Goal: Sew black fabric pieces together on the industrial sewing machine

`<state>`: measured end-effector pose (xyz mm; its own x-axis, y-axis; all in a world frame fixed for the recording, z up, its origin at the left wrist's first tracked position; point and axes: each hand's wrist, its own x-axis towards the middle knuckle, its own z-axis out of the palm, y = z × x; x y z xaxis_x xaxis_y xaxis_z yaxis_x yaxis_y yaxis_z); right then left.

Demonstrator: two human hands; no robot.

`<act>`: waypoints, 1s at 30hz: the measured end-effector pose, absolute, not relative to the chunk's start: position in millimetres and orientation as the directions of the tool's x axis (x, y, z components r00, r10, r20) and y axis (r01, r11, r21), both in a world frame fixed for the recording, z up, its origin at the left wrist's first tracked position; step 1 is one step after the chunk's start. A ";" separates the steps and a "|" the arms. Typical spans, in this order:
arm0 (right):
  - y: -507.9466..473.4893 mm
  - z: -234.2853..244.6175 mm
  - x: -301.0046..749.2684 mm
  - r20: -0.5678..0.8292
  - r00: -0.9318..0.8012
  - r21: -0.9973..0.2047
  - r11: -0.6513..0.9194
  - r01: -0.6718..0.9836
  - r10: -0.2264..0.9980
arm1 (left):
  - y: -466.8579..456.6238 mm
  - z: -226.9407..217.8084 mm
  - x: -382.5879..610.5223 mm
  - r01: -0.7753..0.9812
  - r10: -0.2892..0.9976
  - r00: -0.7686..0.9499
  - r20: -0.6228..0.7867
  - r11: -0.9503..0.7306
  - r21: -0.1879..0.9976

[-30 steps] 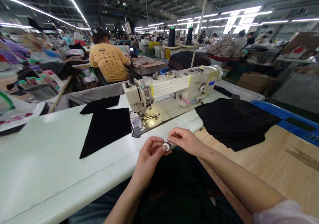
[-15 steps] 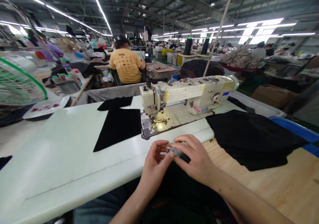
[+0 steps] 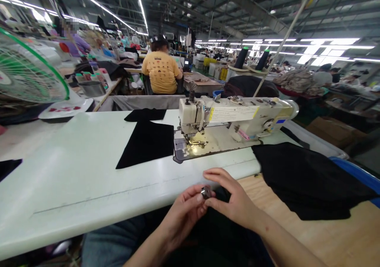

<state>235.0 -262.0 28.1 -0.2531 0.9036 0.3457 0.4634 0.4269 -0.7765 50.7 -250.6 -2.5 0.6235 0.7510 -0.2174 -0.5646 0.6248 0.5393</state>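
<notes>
Two bare hands are meeting just in front of the long, white, smooth sewing table [image 3: 74, 172], near its front edge. The left hand [image 3: 187, 205] is gripping a small, round, shiny metal part [image 3: 205, 192] between its thumb and its fingers. The right hand [image 3: 234, 197] is staying open, with its thumb and fingers spread apart, and it is reaching around this part from the other side. Whether the right thumb is touching the part, I cannot tell.

Behind the hands, a cream-coloured metal sewing machine [image 3: 267, 110] is standing on the table, and a small lamp is lighting its needle area. To the left of the machine, a flat, black, angular fabric piece [image 3: 148, 144] is lying on the table. To the right, a stack of black fabric pieces [image 3: 303, 180] is resting partly over a light brown wooden board [image 3: 341, 243], beside a blue plastic basket [image 3: 353, 170]. Farther back, a co-worker in a yellow printed T-shirt [image 3: 162, 73] is sitting with the back turned towards us.
</notes>
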 end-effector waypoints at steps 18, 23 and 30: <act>-254.8 24.1 232.2 0.633 -0.259 -0.580 0.669 0.465 0.729 | -239.9 -7.7 50.5 -0.365 0.919 0.362 -0.154 0.292 0.884; -256.4 19.1 230.3 0.671 -0.200 -0.599 0.681 0.422 0.714 | -239.5 -5.0 48.7 -0.332 0.929 0.348 -0.126 0.248 0.910; -260.0 17.4 228.3 0.668 -0.187 -0.611 0.675 0.414 0.720 | -242.6 0.8 47.5 -0.328 0.937 0.327 -0.127 0.238 0.914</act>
